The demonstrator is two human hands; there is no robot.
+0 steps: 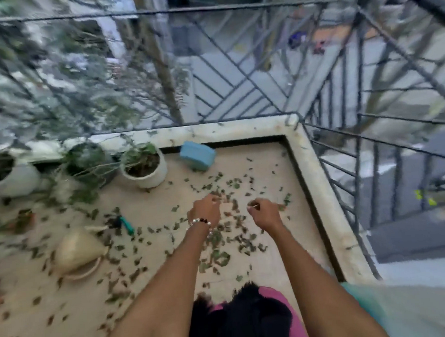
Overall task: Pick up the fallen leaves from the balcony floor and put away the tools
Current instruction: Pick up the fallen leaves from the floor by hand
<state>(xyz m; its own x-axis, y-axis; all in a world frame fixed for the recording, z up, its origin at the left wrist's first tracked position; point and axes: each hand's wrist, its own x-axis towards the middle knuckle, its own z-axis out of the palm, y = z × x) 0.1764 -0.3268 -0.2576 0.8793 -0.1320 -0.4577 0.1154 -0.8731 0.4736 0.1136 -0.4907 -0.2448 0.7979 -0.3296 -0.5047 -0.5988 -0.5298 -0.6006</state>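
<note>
Left of frame: beige watering can [76, 251] tipped on its side, teal-handled pruners [123, 224] just beyond, both left lying clear of the work, likely awaiting put-away. Centre: fallen leaves [219, 257] strewn across balcony floor [267, 160], thickest below the arms. Left hand [204, 212] curled, apparently pinching gathered leaves; contents blurred. Right hand [264, 214] curled likewise, seemingly pinching a leaf. Upper centre: blue box [197, 154] against the ledge.

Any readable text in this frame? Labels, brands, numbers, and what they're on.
None readable; the frame is motion-blurred.
Blue box: no print visible.
White pot: plain.
Beige watering can: no markings visible.
Teal-handled tool: too small and blurred to tell.
</note>
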